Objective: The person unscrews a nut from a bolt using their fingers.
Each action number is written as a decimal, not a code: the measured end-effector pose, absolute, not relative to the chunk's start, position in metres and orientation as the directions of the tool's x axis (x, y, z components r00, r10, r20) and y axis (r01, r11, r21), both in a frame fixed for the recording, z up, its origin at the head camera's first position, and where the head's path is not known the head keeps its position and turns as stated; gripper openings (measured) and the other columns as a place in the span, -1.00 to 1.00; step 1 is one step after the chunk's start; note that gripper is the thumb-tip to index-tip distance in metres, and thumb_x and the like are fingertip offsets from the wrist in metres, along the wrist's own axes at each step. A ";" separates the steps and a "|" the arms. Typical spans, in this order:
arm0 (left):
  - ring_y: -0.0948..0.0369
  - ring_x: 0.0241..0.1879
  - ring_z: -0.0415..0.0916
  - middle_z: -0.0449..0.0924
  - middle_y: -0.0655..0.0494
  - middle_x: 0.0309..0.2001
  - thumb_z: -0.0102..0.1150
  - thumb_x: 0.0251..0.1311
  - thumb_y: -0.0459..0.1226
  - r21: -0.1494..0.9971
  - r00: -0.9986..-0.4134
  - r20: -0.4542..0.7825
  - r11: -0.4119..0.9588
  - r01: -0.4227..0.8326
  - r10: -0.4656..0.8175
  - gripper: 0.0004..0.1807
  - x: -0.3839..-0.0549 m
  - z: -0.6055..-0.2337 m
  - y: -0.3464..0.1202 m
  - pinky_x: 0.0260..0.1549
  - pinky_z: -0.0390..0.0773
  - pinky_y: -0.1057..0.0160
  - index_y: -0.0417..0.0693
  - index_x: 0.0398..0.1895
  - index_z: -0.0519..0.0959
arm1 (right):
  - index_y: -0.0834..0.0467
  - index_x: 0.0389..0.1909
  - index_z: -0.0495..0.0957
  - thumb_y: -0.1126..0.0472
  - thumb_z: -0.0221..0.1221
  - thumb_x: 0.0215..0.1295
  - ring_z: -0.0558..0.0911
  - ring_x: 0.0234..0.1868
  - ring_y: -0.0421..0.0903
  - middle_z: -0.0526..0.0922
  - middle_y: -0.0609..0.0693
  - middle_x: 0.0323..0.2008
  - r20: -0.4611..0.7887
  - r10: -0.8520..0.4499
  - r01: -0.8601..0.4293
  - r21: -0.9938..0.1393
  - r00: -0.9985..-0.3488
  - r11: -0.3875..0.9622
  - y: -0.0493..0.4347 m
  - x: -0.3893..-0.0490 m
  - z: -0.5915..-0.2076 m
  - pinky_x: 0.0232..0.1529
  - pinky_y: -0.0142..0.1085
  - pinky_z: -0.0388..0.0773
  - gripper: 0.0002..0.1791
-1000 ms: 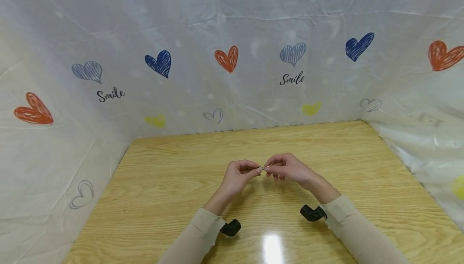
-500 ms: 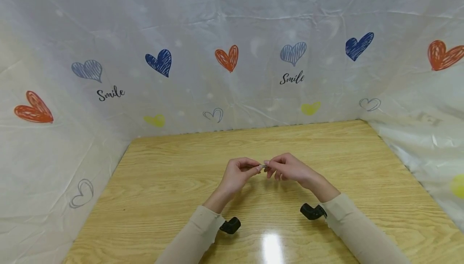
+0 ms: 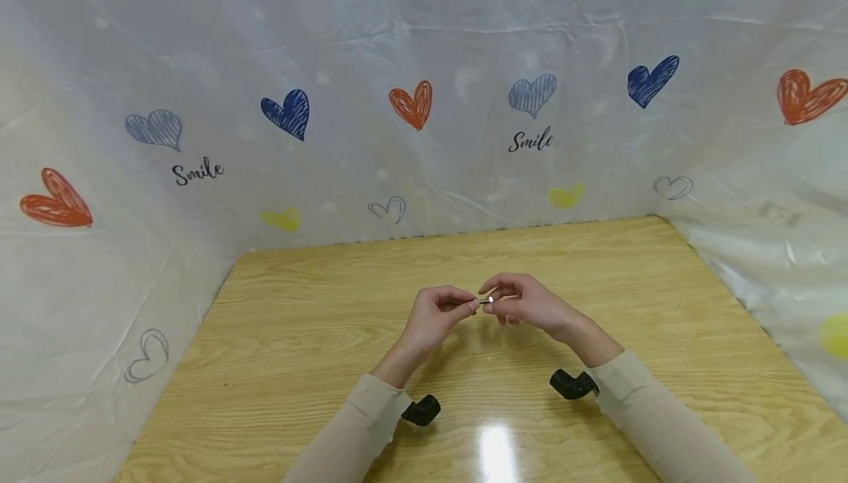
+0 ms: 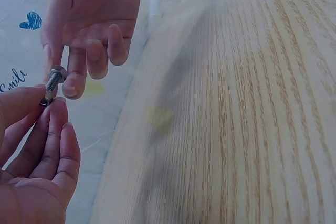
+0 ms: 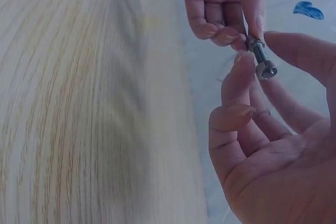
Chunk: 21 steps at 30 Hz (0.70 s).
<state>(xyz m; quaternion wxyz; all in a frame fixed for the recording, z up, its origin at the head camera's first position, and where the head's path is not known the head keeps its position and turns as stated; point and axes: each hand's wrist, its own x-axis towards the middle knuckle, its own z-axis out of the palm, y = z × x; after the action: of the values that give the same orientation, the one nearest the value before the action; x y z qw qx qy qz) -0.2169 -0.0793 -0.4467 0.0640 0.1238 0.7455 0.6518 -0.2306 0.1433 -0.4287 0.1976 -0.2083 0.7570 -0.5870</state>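
Observation:
A small metal bolt [image 3: 485,300] with a hex nut is held above the table, between my two hands. My left hand [image 3: 429,322] pinches one end of it between thumb and fingers, which cover that end. In the left wrist view the threaded shank [image 4: 52,83] sticks out of that pinch, and the nut [image 4: 59,73] sits at the far end. My right hand [image 3: 535,312] is around the nut end, its thumb and fingers spread apart beside it. The right wrist view shows the nut [image 5: 266,70] exposed between these parted fingers; whether any fingertip touches it, I cannot tell.
The wood-grained table [image 3: 318,336] lies beneath both hands. A white sheet [image 3: 464,41] printed with hearts hangs along its back and sides. Black wrist mounts [image 3: 422,411] project from both sleeves.
My right fingers first pinched the bolt's end, then slid across it, and now stand apart with the nut end showing. The left hand keeps its pinch and has barely moved.

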 end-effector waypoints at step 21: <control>0.12 -0.16 0.69 0.71 -0.06 -0.12 0.34 0.34 -0.32 0.989 -0.960 0.061 0.116 0.096 0.274 -0.81 -0.217 -0.448 -0.075 0.02 0.66 -0.12 -0.27 -0.09 0.73 | 0.30 0.03 0.64 0.16 0.18 0.52 0.57 -0.26 0.27 0.67 0.33 -0.16 -0.062 -0.500 -0.073 -0.966 -0.864 0.247 0.150 -0.231 -0.431 -0.34 -0.17 0.51 -0.71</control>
<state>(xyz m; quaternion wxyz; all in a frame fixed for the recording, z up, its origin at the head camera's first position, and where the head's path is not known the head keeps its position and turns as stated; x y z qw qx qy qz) -0.2171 -0.0754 -0.4477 0.0682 0.1246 0.7439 0.6530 -0.2308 0.1504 -0.4309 0.1826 -0.1866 0.7682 -0.5846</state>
